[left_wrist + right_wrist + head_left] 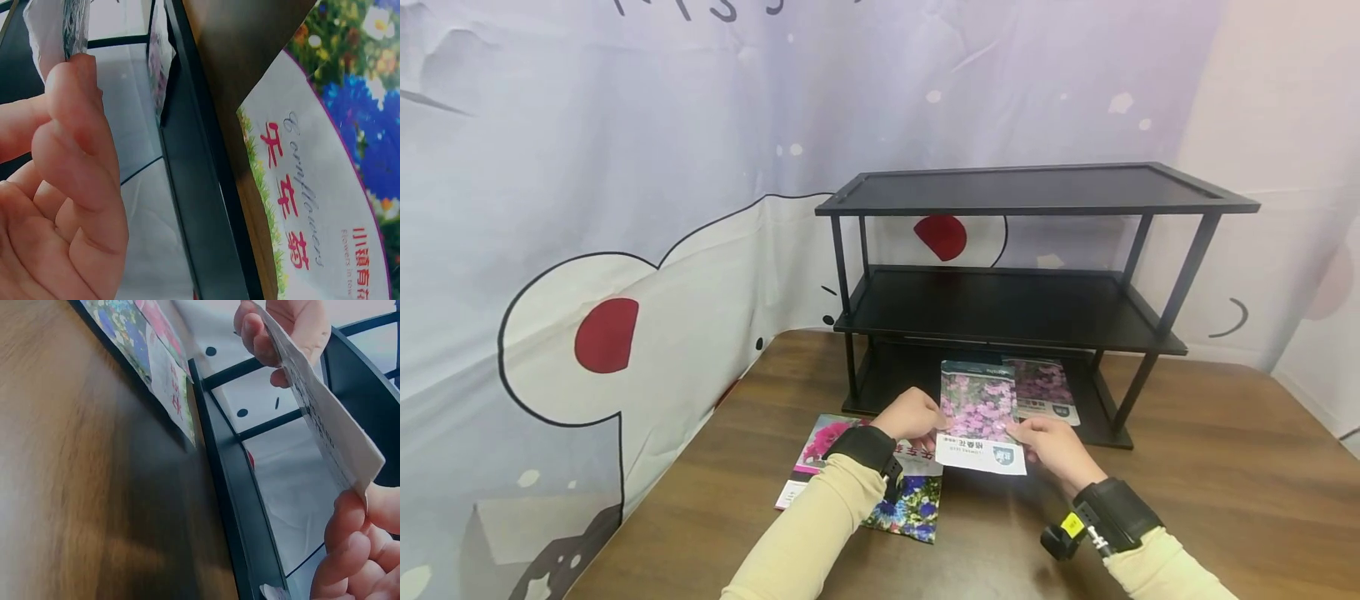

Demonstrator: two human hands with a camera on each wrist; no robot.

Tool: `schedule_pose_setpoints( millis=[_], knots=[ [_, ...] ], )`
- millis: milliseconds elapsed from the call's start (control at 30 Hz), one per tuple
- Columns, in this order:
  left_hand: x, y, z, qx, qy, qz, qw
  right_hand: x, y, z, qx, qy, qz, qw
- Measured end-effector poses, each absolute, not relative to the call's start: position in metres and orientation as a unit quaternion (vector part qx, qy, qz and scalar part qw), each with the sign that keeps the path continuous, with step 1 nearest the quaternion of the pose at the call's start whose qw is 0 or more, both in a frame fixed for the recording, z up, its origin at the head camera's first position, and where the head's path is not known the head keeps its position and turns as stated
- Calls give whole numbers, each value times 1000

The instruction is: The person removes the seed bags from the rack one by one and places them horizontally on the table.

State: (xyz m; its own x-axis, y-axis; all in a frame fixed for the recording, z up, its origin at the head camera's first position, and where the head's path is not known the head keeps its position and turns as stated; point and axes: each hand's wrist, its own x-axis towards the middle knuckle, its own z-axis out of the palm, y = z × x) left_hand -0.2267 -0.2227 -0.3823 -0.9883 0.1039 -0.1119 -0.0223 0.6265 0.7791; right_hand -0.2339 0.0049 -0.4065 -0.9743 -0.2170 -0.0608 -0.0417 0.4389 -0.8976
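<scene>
Both hands hold a seed packet (977, 404) with pink flowers and a white lower band, in front of the rack's lowest shelf. The left hand (913, 415) pinches its left edge, and the right hand (1051, 446) pinches the right edge. Seen from the right wrist, the packet (325, 419) is nearly edge-on between the hands. A similar pink-flower packet (1045, 383) lies on the bottom shelf, partly covered by the held one. On the table below the left forearm lie a cornflower packet (917, 508) and a packet with larger pink blooms (826, 442), overlapping.
A black three-tier rack (992, 308) stands at the back of the wooden table (1232, 467), its thin posts at the corners. Behind it hangs a printed cloth (700, 125). Brown tabletop extends to both sides of the rack.
</scene>
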Motion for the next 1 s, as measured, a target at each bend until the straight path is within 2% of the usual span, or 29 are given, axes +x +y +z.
schedule_pose_setpoints(
  millis=[367, 1000],
  knots=[
    [-221, -220, -383, 30, 898, 430, 85, -228, 12, -407, -53, 841, -527, 113],
    [-213, -218, -390, 41, 886, 448, 113, -219, 18, -414, -59, 839, -529, 111]
  ],
)
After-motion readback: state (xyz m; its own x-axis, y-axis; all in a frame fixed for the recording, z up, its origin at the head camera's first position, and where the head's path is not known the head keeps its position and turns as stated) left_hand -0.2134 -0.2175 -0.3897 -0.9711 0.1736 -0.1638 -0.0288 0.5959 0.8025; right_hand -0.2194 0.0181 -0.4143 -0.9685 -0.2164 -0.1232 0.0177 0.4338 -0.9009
